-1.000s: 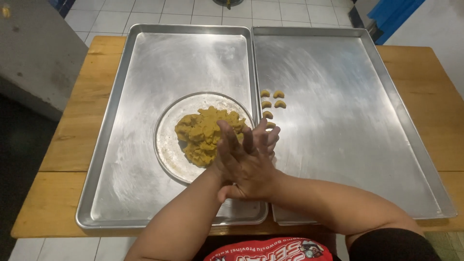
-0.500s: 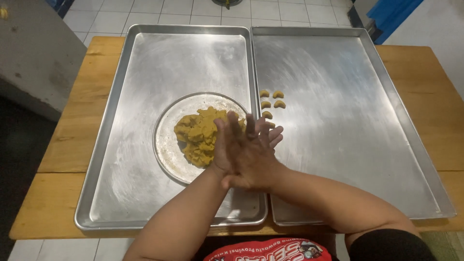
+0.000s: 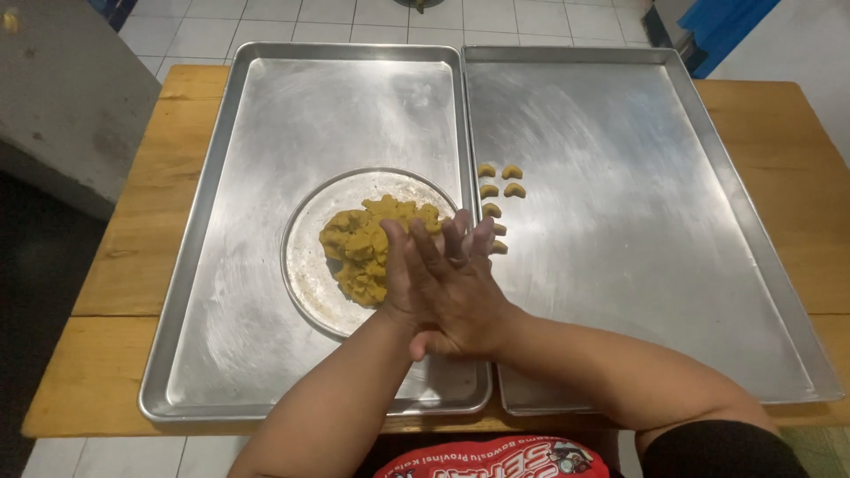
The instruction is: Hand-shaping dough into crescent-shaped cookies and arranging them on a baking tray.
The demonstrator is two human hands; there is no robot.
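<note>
My right hand (image 3: 462,299) lies flat on my left hand (image 3: 396,265), palm against palm, fingers stretched out. They hover over the right edge of a round metal plate (image 3: 307,285). A heap of yellow-brown dough (image 3: 359,250) sits on that plate, just left of my fingers. Whatever is between my palms is hidden. Several small crescent-shaped dough pieces (image 3: 499,181) lie at the left edge of the right baking tray (image 3: 637,230), just beyond my fingertips.
The round plate rests inside the left baking tray (image 3: 239,177). Both steel trays lie side by side on a wooden table (image 3: 119,265). A grey block (image 3: 62,106) stands at the left and a blue object (image 3: 726,26) at the top right, on a tiled floor.
My palms have slid against each other, the fingers shifting slightly forward and back. The dough heap, the shaped pieces and the trays have not moved.
</note>
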